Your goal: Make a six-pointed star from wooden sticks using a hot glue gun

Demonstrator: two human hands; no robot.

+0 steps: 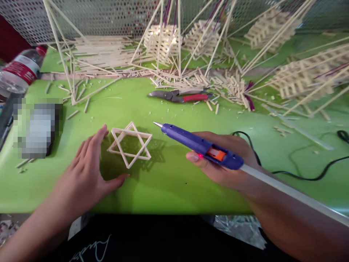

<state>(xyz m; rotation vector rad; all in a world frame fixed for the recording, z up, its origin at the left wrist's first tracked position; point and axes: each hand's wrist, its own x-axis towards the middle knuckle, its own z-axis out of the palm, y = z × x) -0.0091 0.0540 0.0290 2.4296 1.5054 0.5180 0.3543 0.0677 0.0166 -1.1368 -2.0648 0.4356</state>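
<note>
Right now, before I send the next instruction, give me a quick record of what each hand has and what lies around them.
Left hand: open, empty, beside a six-pointed star of pale wooden sticks
Right hand: holding a purple hot glue gun, metal tip just right of the star
Work surface: green mat
Farther back: red-handled metal cutters, near cut wooden stick pieces
Far left: clear plastic water bottle with red label
Right side: black cord

Right hand [218, 163] grips purple glue gun [199, 145]; left hand [84, 178] open beside stick star [117, 142] on green mat [169, 193].
</note>
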